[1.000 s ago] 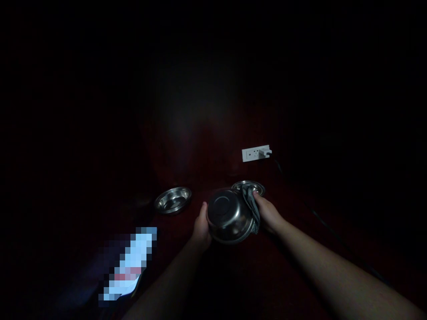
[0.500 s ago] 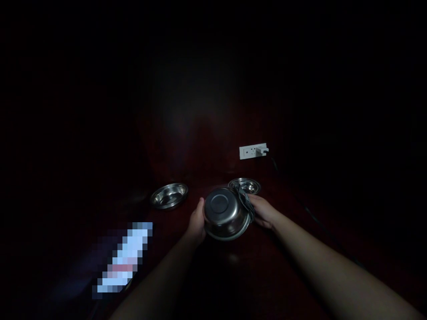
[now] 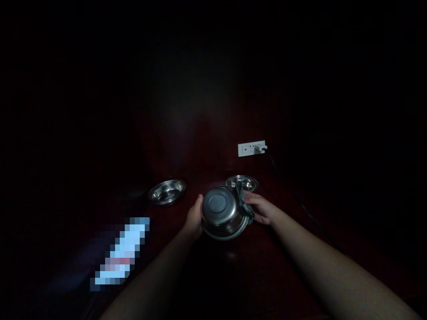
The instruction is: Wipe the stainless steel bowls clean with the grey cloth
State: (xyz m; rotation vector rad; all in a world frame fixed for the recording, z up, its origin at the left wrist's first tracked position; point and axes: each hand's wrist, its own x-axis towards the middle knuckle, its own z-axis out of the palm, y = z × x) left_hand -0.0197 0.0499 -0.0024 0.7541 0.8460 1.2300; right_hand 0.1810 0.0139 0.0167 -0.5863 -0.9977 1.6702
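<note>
A shiny steel bowl (image 3: 220, 215) is held tilted, its round base facing up toward me. My left hand (image 3: 194, 218) grips the bowl's left side, thumb up along the wall. On the other side my right hand (image 3: 260, 208) is closed on a dark checked cloth (image 3: 245, 206), which it presses against the bowl's right side near the rim. The bowl's inside is hidden from me. Behind it, a second steel bowl (image 3: 247, 178) with a wide rim rests on the dark red surface, partly covered by the cloth and held bowl.
Shallow steel dishes (image 3: 167, 193), seemingly stacked, sit to the left. A bright pixelated patch (image 3: 125, 251) lies at the lower left. A white socket plate (image 3: 247, 149) with a plugged-in adapter (image 3: 260, 148) is at the back right, and a dark cable (image 3: 307, 212) trails down from it.
The cloth and my right fingers have shifted slightly on the bowl's right side. The bowl is still between both hands, and the whole view has moved a little.
</note>
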